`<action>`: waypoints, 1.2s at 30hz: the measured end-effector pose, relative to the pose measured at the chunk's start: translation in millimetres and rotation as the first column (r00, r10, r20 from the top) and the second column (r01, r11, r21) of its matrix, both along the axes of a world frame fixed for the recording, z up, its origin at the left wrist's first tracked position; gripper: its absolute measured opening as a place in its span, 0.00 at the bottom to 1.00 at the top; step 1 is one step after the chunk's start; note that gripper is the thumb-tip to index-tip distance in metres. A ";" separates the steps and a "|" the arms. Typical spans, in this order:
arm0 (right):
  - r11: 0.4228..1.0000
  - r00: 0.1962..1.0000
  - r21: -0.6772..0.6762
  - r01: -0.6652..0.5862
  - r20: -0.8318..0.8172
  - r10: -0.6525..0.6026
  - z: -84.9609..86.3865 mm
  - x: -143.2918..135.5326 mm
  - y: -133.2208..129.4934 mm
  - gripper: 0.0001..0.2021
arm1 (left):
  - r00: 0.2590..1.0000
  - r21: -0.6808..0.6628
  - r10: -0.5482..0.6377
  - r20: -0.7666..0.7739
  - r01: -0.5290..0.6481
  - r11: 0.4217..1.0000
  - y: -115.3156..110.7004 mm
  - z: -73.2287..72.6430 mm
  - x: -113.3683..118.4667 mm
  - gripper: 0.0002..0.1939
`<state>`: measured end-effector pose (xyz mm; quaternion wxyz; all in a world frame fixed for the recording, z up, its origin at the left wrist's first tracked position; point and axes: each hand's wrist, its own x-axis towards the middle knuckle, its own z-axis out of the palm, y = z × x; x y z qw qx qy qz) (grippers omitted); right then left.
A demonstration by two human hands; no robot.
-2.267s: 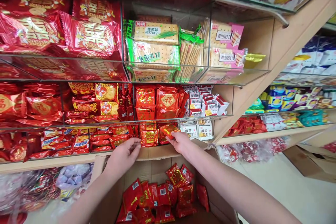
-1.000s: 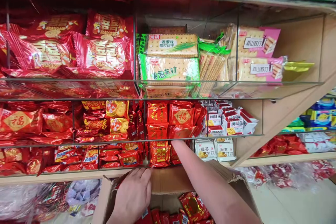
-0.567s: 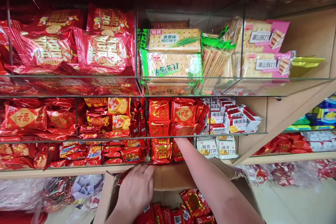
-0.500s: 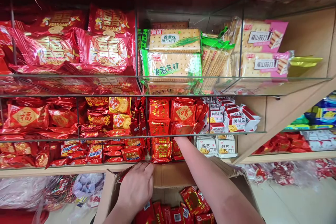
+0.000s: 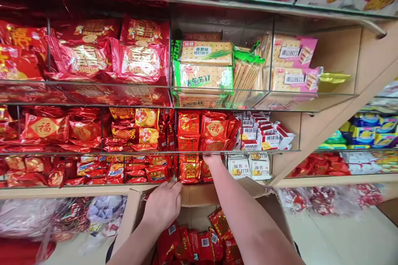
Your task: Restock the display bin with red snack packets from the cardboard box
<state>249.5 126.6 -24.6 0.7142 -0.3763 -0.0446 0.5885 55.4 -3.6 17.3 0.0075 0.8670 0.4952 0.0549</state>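
Note:
My left hand [image 5: 164, 202] is closed over the back edge of an open cardboard box [image 5: 199, 195], against the wooden front of the bottom shelf. Red biscuit packets [image 5: 203, 245] with gold print lie inside the box; some show barcodes. My right hand [image 5: 212, 159] reaches over the box into a bottom-shelf compartment, beneath the glass edge of the tier above. Its fingers are out of sight, so whether they hold anything is hidden. Beside it sit red packets with gold characters [image 5: 189, 170] on the left and white soda-biscuit packets [image 5: 239, 167] on the right.
Glass dividers split the shelves above into bins of red packets [image 5: 141, 60], green-edged crackers [image 5: 205, 76] and pink-edged crackers [image 5: 295, 78]. A slanted wooden panel [image 5: 323, 136] bounds the right side. Plastic-wrapped goods [image 5: 105, 211] lie on the floor at left.
The camera view has shifted, showing more of the top shelf and the right side. My left hand stays at the box edge, and my right hand remains in the same compartment.

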 end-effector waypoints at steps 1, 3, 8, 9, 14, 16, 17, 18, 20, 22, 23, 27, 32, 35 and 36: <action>1.000 1.000 -0.021 0.001 -0.024 -0.002 -0.1 1.4 -3.2 0.12 | 1.000 0.000 -0.001 0.000 0.001 1.000 -0.2 -0.3 -0.3 0.13; 0.998 0.997 -0.064 -0.003 -0.079 -0.002 -0.4 3.6 -9.8 0.13 | 1.000 -0.003 -0.002 0.002 0.002 1.000 -0.3 -1.0 -0.9 0.13; 0.986 0.984 -0.123 -0.115 -0.151 0.096 3.6 11.1 -28.1 0.13 | 1.000 -0.004 -0.004 0.004 0.004 1.000 0.9 -2.3 -1.5 0.13; 0.981 0.980 -0.131 -0.143 -0.158 0.122 5.8 13.6 -32.3 0.12 | 1.000 -0.004 -0.004 0.004 0.004 1.000 0.9 -2.2 -1.3 0.13; 0.939 0.958 -0.214 -0.268 -0.161 0.236 18.1 30.2 -59.6 0.06 | 1.000 -0.005 -0.002 0.017 0.002 1.000 -1.2 1.4 -0.2 0.15; 0.918 0.952 -0.259 -0.300 -0.148 0.270 22.5 37.4 -75.5 0.03 | 1.000 -0.006 -0.004 0.029 0.004 1.000 -1.5 2.1 -1.2 0.15; 0.907 0.948 -0.279 -0.315 -0.138 0.286 25.1 40.9 -84.5 0.02 | 0.999 -0.010 -0.006 0.042 0.006 1.000 -1.0 1.8 -2.1 0.16; 0.896 0.944 -0.298 -0.328 -0.126 0.304 28.1 44.2 -94.0 0.01 | 0.998 -0.018 -0.005 0.064 0.007 1.000 0.1 1.2 -3.0 0.16; 0.875 0.934 -0.327 -0.357 -0.099 0.344 36.9 49.8 -114.1 0.03 | 0.988 -0.054 0.016 0.153 -0.008 0.998 3.5 0.2 -3.9 0.16; 0.859 0.918 -0.330 -0.392 -0.073 0.390 49.4 53.1 -134.6 0.05 | 0.943 -0.133 0.064 0.328 -0.021 0.991 6.4 2.3 -1.4 0.16; 0.855 0.903 -0.306 -0.419 -0.040 0.429 56.4 53.4 -144.7 0.06 | 0.889 -0.200 0.101 0.447 -0.011 0.980 6.5 5.3 1.6 0.17; 0.801 0.783 -0.130 -0.584 0.170 0.599 77.5 45.5 -181.5 0.13 | 0.470 -0.601 0.434 0.768 0.297 0.742 -8.6 27.5 23.8 0.25; 0.801 0.774 -0.049 -0.597 0.229 0.591 73.8 34.1 -213.7 0.14 | 0.289 -0.682 0.676 0.678 0.591 0.432 -38.4 40.3 42.7 0.31; 0.903 0.872 -0.049 -0.427 0.241 0.425 66.2 39.0 -225.8 0.14 | 0.286 -0.691 0.682 0.674 0.571 0.443 -46.5 34.2 42.5 0.31; 0.929 0.904 -0.041 -0.367 0.222 0.367 64.2 42.3 -228.7 0.14 | 0.287 -0.695 0.686 0.669 0.570 0.439 -48.3 31.7 42.2 0.31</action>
